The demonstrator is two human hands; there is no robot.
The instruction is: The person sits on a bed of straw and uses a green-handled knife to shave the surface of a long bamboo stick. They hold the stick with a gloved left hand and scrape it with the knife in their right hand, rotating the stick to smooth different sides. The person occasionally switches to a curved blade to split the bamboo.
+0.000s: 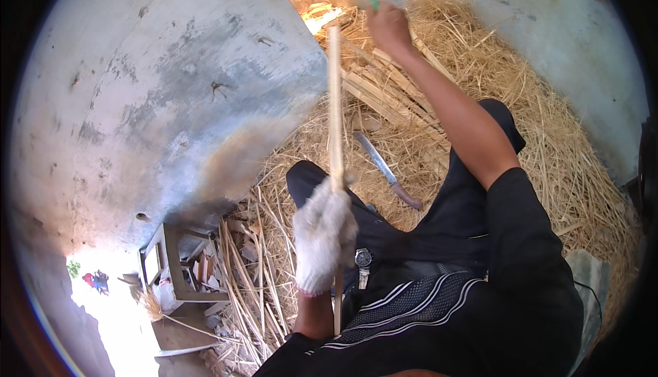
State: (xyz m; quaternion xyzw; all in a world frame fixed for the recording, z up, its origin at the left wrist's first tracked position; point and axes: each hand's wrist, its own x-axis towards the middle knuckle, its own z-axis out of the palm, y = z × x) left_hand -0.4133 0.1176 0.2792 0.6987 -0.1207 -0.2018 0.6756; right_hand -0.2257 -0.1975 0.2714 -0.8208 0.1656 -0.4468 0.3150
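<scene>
My left hand (323,233), in a white knit glove, is closed round a long pale bamboo strip (334,103). The strip stands lengthwise in the view, its far part reaching past my knees and its near end beside my left forearm. Far ahead and to the right, my bare right hand (391,29) is closed, with a small green thing (373,2) showing at its fingers; motion blur hides its kind. A large knife (377,161) with a brown handle lies on the shavings between my legs, touched by neither hand.
Split bamboo pieces (391,92) lie ahead among heaped shavings (507,82). A worn grey wall (205,68) rises at the left. Below it stand an open-sided frame (175,267) holding debris and several long strips (243,288). A wristwatch (363,260) shows at my lap.
</scene>
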